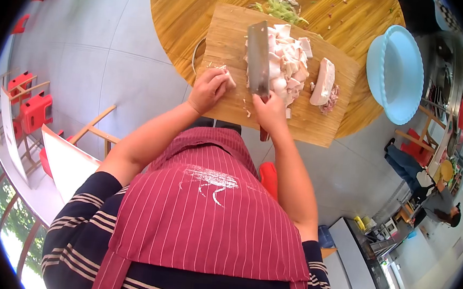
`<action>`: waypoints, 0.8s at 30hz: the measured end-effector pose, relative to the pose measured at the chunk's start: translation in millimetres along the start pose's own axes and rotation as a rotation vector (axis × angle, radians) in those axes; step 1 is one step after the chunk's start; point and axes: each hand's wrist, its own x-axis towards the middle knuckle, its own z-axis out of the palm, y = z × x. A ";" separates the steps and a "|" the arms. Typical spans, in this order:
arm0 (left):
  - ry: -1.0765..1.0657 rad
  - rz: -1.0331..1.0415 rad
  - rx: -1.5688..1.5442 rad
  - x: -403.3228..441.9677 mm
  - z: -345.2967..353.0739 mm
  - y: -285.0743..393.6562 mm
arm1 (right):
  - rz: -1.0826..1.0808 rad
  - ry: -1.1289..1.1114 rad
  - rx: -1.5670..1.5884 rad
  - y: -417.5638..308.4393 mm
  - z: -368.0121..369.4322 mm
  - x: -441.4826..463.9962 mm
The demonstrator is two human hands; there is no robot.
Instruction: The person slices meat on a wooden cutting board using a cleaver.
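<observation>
My right hand is closed round the handle of a cleaver, whose broad blade points away from me over the wooden cutting board. Against the right side of the blade lies a heap of cut pale meat pieces. On the board's left part, my left hand has its fingers curled on a small pale piece of meat. An uncut-looking strip of fatty meat rests toward the right, with small reddish scraps beside it.
The board lies on a round wooden table. Green and pinkish scraps are behind it. A light blue basin stands at the table's right edge. Red stools are at far left, and another person is at far right.
</observation>
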 end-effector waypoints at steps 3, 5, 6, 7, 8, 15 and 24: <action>0.024 -0.023 -0.001 -1.7 3.3 -1.5 | -0.159 0.024 -0.142 -6.4 0.9 -35.2; 0.012 -0.044 -0.011 -4.3 5.4 -4.5 | -0.213 0.037 -0.197 0.7 9.9 -51.9; -0.001 -0.067 -0.019 -3.8 4.6 -4.5 | -0.266 0.047 -0.251 4.3 13.3 -59.2; -0.001 -0.069 -0.018 -3.7 4.1 -4.3 | -0.257 0.015 -0.292 7.3 14.0 -65.7; -0.011 -0.069 -0.008 -3.4 4.3 -4.0 | -0.257 0.012 -0.292 9.6 13.5 -72.5; -0.025 -0.088 -0.011 -2.0 6.3 -3.9 | -0.138 -0.073 -0.482 -0.7 22.5 -61.9; -0.006 -0.091 0.028 -1.9 7.4 -2.0 | -0.149 -0.099 -0.345 4.0 23.0 -57.5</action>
